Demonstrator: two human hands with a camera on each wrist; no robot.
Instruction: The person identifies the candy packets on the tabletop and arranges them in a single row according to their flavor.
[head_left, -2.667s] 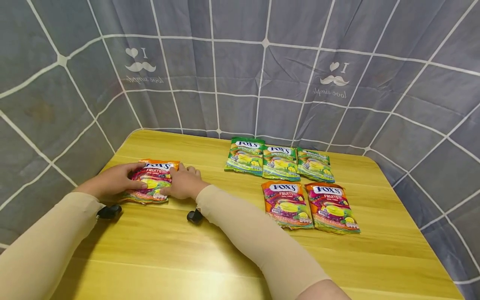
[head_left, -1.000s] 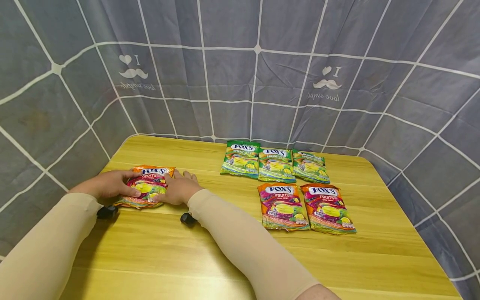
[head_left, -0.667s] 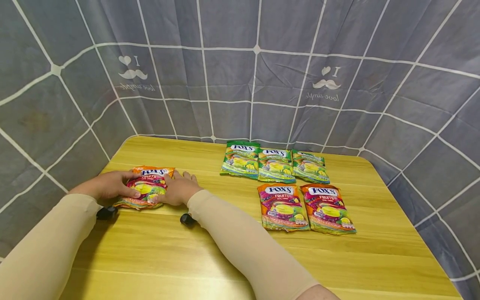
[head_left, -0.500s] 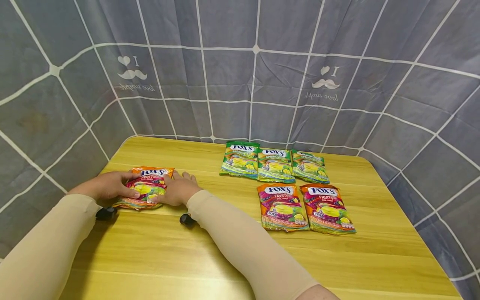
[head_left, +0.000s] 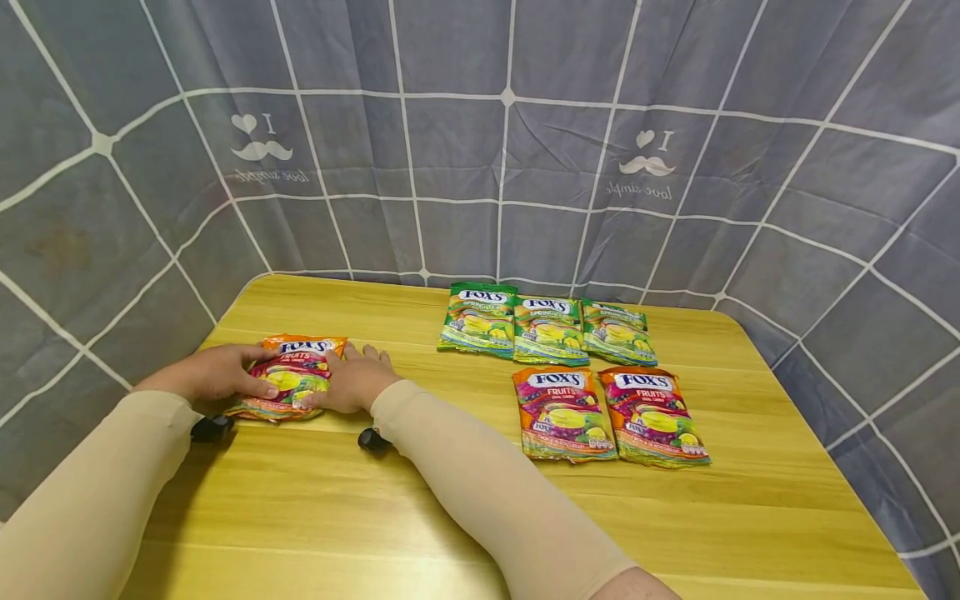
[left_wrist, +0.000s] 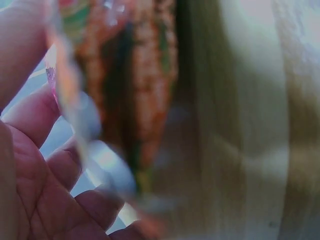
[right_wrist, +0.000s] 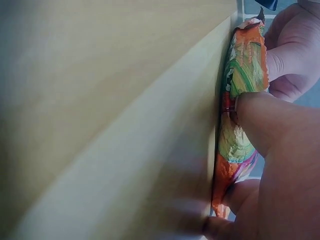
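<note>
Fruits bag (head_left: 298,367) — top and long axis toward curtain (head_left: 461,150), left hand (head_left: 212,373) and right hand (head_left: 356,383) gripping its sides

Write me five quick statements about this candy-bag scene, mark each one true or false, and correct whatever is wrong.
1. The left hand and the right hand both touch one Fruits bag. True.
2. Four green bags lie at the back of the table. False: there are three green bags at the back of the table.
3. Two other Fruits bags lie nearer the person than the green ones. True.
4. The person's sleeves are black. False: the sleeves are beige.
5. The curtain behind the table is plain red. False: the curtain is gray with white lines.
</note>
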